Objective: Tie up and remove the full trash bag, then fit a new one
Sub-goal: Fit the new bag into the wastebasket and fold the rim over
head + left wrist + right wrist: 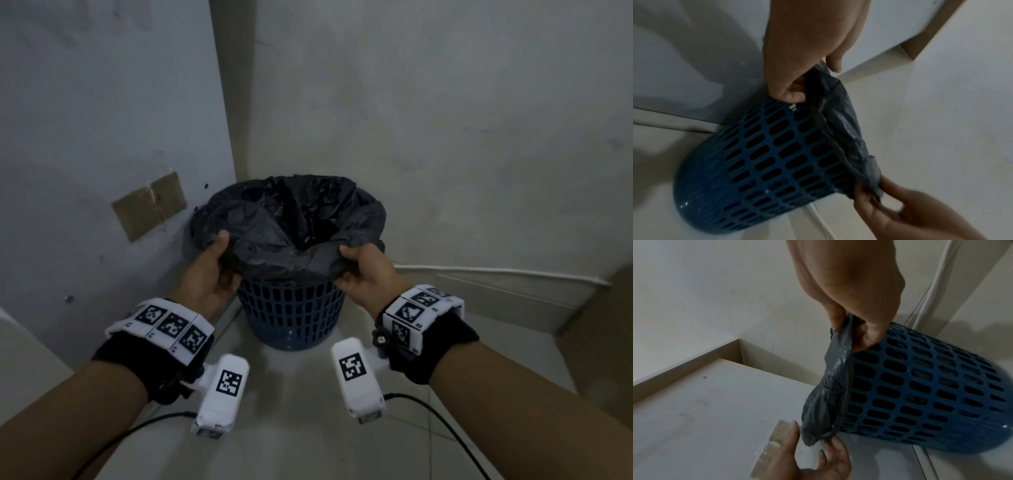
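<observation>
A blue slotted bin (291, 318) stands on the floor in a wall corner. A black trash bag (291, 219) lines it, folded out over the rim, with its mouth open. My left hand (226, 257) grips the bag's folded edge at the near left of the rim, thumb on top. My right hand (342, 268) pinches that edge at the near right. In the left wrist view the left hand (797, 91) holds bunched bag (838, 123) against the bin (766, 154). In the right wrist view the right hand (855, 331) pinches the bag (834, 382). The bag's contents are hidden.
Walls close in behind and left of the bin. A brown cardboard patch (149, 205) is stuck to the left wall. A white cable (496, 272) runs along the skirting on the right. Pale floor tiles (301, 411) lie in front of the bin.
</observation>
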A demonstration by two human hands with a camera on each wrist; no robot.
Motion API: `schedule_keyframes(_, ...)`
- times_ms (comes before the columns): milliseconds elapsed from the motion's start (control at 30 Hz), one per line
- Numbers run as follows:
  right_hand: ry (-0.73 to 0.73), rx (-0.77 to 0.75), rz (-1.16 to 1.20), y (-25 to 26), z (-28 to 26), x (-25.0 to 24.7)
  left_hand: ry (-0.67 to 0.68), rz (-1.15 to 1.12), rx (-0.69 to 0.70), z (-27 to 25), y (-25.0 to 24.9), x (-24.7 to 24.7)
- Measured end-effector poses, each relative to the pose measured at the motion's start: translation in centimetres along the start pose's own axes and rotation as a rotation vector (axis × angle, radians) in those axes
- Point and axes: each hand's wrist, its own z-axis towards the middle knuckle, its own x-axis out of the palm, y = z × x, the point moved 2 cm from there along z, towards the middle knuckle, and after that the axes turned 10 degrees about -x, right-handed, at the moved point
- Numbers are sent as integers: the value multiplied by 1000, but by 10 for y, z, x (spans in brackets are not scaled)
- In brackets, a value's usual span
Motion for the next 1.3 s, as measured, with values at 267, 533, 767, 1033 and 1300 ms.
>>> schedule_keyframes(267, -18, -15, -96, -33, -4, 2, -86, 28, -138, -17, 46, 27)
schedule_keyframes(533, 63, 107, -210, -36, -22, 4, -87, -17, -152, 2, 38, 22)
schedule_keyframes(767, 61, 158, -174, -37, -26, -22, -82, -4, -95, 30, 29, 1)
schedule_keyframes(1033, -39, -55, 56, -26, -8, -19, -64, 9, -67, 44, 28, -3)
schedule_keyframes(1300, -224, -109, -155, -35, 16, -30, -19, 13, -61, 47, 27, -4)
